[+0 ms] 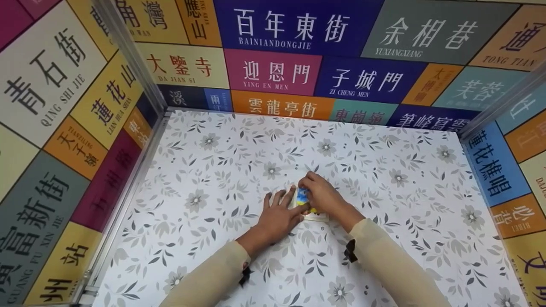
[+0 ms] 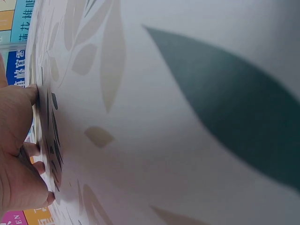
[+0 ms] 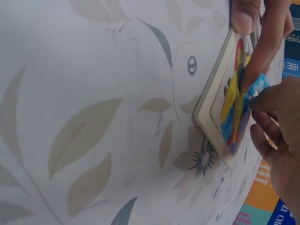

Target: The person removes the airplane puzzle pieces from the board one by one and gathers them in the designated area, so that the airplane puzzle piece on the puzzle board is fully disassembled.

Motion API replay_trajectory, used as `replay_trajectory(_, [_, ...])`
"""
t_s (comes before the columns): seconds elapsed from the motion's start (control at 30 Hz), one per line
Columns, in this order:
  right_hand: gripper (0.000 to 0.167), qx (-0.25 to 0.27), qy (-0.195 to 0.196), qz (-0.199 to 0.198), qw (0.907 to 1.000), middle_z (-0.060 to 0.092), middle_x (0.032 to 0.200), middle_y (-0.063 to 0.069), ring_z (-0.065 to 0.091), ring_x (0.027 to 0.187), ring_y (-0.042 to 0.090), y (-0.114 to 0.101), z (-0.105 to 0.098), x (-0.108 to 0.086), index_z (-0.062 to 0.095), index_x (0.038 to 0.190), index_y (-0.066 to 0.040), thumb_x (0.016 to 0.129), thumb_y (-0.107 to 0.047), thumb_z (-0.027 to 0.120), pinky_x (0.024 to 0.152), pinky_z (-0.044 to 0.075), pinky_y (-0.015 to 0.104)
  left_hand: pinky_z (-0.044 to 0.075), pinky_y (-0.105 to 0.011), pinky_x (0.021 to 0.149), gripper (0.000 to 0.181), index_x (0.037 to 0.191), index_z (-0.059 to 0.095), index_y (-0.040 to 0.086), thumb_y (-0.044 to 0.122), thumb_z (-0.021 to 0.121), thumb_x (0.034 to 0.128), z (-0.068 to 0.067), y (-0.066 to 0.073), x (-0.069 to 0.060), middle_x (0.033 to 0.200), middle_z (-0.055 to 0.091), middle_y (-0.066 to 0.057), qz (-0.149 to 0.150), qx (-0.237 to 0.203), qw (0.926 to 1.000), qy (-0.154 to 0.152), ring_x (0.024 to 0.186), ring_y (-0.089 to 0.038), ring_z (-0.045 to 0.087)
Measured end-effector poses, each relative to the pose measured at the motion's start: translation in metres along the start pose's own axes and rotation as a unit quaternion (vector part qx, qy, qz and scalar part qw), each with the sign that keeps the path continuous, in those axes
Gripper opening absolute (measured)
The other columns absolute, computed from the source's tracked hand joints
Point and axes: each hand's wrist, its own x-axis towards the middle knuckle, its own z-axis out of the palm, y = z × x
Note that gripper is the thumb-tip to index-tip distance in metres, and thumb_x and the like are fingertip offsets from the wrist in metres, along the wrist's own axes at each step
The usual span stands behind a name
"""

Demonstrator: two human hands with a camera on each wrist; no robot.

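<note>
A small wooden board (image 3: 206,101) with a colourful picture lies on the table, mostly covered by the hands in the head view. Spread fingers of my left hand (image 1: 277,217) rest at its left side, one finger reaching onto the picture. On its other side, my right hand (image 1: 326,196) pinches a blue-and-white piece (image 3: 258,85), which stands tilted above the board in the right wrist view. Yellow parts (image 3: 229,101) show beside it. In the left wrist view, my left hand (image 2: 16,150) is at the far left edge, its fingertips against the table.
The table (image 1: 239,162) has a white cover with grey leaves and flowers. Panels with coloured blocks of lettering (image 1: 273,72) stand behind it and along its left and right sides.
</note>
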Motion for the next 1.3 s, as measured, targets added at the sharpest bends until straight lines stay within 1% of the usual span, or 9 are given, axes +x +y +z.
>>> replay_trajectory(0.17, [0.024,-0.01,-0.008,0.001,0.9999,0.065,0.116,0.012,0.069,0.107,0.035,0.001,-0.001,0.0,0.074,0.119,-0.005,0.098,0.008,0.071,0.098,0.058,0.054,0.024,-0.071,0.13,0.05,0.169,0.035,0.057,0.052,0.039,0.1191,-0.002,0.002,-0.001,0.188,0.017,-0.007,0.002,0.002,1.0,0.004,0.165,-0.037,0.029])
replay_trajectory(0.33, [0.028,0.001,-0.009,0.007,0.9999,0.066,0.116,0.012,0.07,0.108,0.035,0.002,-0.006,0.001,0.073,0.122,-0.007,0.099,0.008,0.069,0.1,0.059,0.054,0.025,-0.072,0.129,0.05,0.169,0.037,0.056,0.052,0.04,0.119,-0.003,0.001,0.001,0.187,0.018,-0.009,0.004,0.003,0.9999,0.01,0.165,-0.037,0.03])
replay_trajectory(0.53, [0.03,0.019,0.0,0.009,0.9998,0.066,0.112,0.012,0.069,0.104,0.034,0.007,-0.016,-0.005,0.072,0.122,-0.007,0.099,0.011,0.067,0.095,0.059,0.054,0.025,-0.073,0.129,0.049,0.168,0.04,0.055,0.051,0.041,0.1187,-0.005,0.002,0.002,0.187,0.017,-0.011,0.008,-0.006,0.9999,0.009,0.165,-0.039,0.031])
replay_trajectory(0.7, [0.031,0.028,0.003,0.016,0.9995,0.066,0.111,0.012,0.069,0.102,0.032,0.014,-0.02,-0.016,0.073,0.12,-0.007,0.097,0.013,0.067,0.092,0.059,0.053,0.026,-0.073,0.128,0.048,0.167,0.044,0.052,0.051,0.041,0.1187,-0.004,0.001,0.001,0.187,0.019,-0.012,0.009,-0.005,0.9999,0.008,0.164,-0.039,0.032])
replay_trajectory(0.9, [0.031,0.024,0.01,0.009,0.9996,0.066,0.106,0.012,0.071,0.098,0.032,0.025,-0.027,-0.032,0.073,0.116,-0.005,0.092,0.014,0.068,0.09,0.06,0.053,0.025,-0.074,0.128,0.049,0.167,0.044,0.051,0.053,0.04,0.1185,-0.003,0.001,0.001,0.187,0.018,-0.012,0.008,-0.007,0.9999,0.008,0.164,-0.039,0.032])
replay_trajectory(1.03, [0.032,0.026,0.004,0.016,0.9995,0.066,0.106,0.012,0.071,0.099,0.033,0.035,-0.035,-0.043,0.073,0.117,-0.004,0.091,0.015,0.068,0.09,0.061,0.053,0.026,-0.073,0.128,0.049,0.167,0.045,0.05,0.052,0.041,0.1181,-0.003,0.001,0.002,0.187,0.019,-0.012,0.009,-0.009,0.9999,0.009,0.163,-0.039,0.033])
replay_trajectory(1.23, [0.032,0.018,0.003,0.037,0.9992,0.067,0.106,0.012,0.071,0.097,0.031,0.052,-0.043,-0.061,0.075,0.118,-0.005,0.092,0.014,0.069,0.087,0.06,0.052,0.023,-0.075,0.129,0.05,0.168,0.044,0.05,0.053,0.041,0.1179,-0.001,0.0,0.002,0.187,0.016,-0.012,0.006,-0.026,0.9996,0.0,0.165,-0.04,0.031])
replay_trajectory(1.3, [0.032,0.021,0.004,0.041,0.9989,0.068,0.106,0.014,0.071,0.097,0.032,0.056,-0.046,-0.067,0.075,0.118,-0.004,0.092,0.015,0.069,0.086,0.06,0.052,0.022,-0.076,0.129,0.05,0.168,0.045,0.049,0.052,0.042,0.1179,-0.001,0.0,0.002,0.187,0.016,-0.013,0.009,-0.034,0.9994,0.002,0.165,-0.04,0.031])
